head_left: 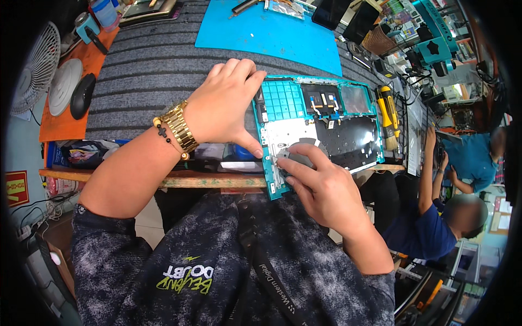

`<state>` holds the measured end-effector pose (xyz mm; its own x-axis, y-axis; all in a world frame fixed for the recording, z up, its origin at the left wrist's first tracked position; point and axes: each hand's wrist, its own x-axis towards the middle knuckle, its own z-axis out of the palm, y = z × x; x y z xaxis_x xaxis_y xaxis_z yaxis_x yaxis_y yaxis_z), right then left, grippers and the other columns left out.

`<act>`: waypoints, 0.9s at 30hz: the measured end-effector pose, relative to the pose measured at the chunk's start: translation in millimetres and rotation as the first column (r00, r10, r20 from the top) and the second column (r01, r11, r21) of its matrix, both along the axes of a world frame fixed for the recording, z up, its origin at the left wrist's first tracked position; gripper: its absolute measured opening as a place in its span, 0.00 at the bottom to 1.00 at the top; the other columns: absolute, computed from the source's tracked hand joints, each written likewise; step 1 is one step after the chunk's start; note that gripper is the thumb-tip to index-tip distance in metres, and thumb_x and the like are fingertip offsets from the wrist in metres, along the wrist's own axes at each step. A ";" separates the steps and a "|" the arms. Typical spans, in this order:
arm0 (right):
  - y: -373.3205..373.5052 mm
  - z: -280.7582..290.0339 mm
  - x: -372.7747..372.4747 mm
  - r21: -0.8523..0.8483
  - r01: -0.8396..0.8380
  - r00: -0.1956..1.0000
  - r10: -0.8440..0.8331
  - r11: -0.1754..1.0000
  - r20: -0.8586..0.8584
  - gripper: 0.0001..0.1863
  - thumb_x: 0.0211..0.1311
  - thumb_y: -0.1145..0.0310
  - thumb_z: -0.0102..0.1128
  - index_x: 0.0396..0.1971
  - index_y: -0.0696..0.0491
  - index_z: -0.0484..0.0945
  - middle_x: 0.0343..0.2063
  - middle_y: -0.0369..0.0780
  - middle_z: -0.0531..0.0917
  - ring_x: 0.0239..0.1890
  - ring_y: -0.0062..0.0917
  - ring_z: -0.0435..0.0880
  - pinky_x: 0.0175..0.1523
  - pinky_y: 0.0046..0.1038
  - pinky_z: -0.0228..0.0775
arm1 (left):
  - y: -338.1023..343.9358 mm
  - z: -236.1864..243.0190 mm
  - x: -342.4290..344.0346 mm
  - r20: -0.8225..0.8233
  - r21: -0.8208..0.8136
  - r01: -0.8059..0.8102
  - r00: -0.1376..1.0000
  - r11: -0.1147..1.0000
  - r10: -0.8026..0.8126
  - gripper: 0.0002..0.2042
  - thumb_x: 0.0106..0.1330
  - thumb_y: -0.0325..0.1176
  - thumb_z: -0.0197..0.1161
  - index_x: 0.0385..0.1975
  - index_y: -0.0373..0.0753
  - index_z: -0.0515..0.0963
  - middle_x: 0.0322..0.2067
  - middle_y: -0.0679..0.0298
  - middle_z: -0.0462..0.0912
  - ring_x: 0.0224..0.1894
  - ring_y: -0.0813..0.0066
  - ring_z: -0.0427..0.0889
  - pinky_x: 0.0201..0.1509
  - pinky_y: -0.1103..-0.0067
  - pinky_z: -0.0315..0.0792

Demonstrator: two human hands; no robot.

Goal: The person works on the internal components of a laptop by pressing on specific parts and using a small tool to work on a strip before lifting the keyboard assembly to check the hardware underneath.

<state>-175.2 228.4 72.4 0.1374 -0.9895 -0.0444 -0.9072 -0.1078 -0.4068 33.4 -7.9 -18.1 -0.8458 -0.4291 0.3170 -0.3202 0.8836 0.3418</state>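
An opened teal laptop casing [280, 99] lies tilted at the front edge of the bench, showing a silver plate, a black plate and a touchpad module [321, 99]. My left hand [228, 100], with a gold watch and bead bracelet, grips the casing's left side, fingers over the back corner and thumb on the side. My right hand [323, 187] is bent over the front left area, its fingertips pinched at a grey part [311, 143] on the silver plate; the part's exact shape is partly hidden.
A blue mat [266, 33] with phones and small items is at the back. A fan [35, 68], black mouse [82, 95] and orange mat [69, 126] are left. Yellow tools [388, 111] lie right of the casing. Two people [473, 160] [421, 233] work at the right.
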 end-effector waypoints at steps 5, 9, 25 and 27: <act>-1.6 -3.5 1.3 0.011 -0.011 0.999 0.012 1.000 -0.043 0.20 0.78 0.71 0.77 0.66 0.47 0.93 0.63 0.44 0.91 0.50 0.49 0.99 0.51 0.50 0.95 | 0.9 1.1 1.3 0.007 0.003 -0.010 1.000 1.000 0.010 0.80 0.31 0.82 0.93 0.83 0.25 0.75 0.71 0.45 0.78 0.76 0.42 0.77 0.86 0.51 0.70; -2.7 -4.9 2.3 -0.009 -0.024 0.996 0.023 1.000 -0.085 0.20 0.78 0.71 0.76 0.66 0.46 0.94 0.63 0.44 0.91 0.51 0.47 0.99 0.51 0.49 0.95 | 1.5 1.2 0.4 0.005 0.002 -0.007 1.000 1.000 0.007 0.80 0.31 0.81 0.93 0.83 0.25 0.75 0.71 0.45 0.78 0.76 0.42 0.77 0.86 0.51 0.70; -4.2 -7.5 -4.7 -0.021 -0.066 0.995 0.064 0.998 -0.078 0.20 0.78 0.70 0.76 0.67 0.46 0.94 0.62 0.43 0.91 0.52 0.46 0.99 0.52 0.48 0.94 | 0.9 0.7 -0.1 0.030 0.010 -0.014 0.999 1.000 0.014 0.82 0.31 0.85 0.91 0.84 0.26 0.74 0.72 0.45 0.78 0.77 0.42 0.76 0.86 0.51 0.70; -4.9 -7.8 -4.0 -0.029 -0.063 0.995 0.060 0.998 -0.076 0.20 0.77 0.70 0.76 0.66 0.46 0.94 0.62 0.43 0.91 0.52 0.45 0.99 0.52 0.48 0.94 | 1.0 0.5 0.1 0.027 0.008 -0.014 1.000 1.000 0.014 0.82 0.31 0.85 0.91 0.84 0.26 0.74 0.72 0.45 0.78 0.77 0.42 0.77 0.86 0.51 0.70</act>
<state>-179.2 223.5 64.5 0.1955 -0.9804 -0.0261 -0.9263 -0.1758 -0.3333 33.5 -6.8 -17.6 -0.8480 -0.4434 0.2903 -0.3415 0.8761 0.3405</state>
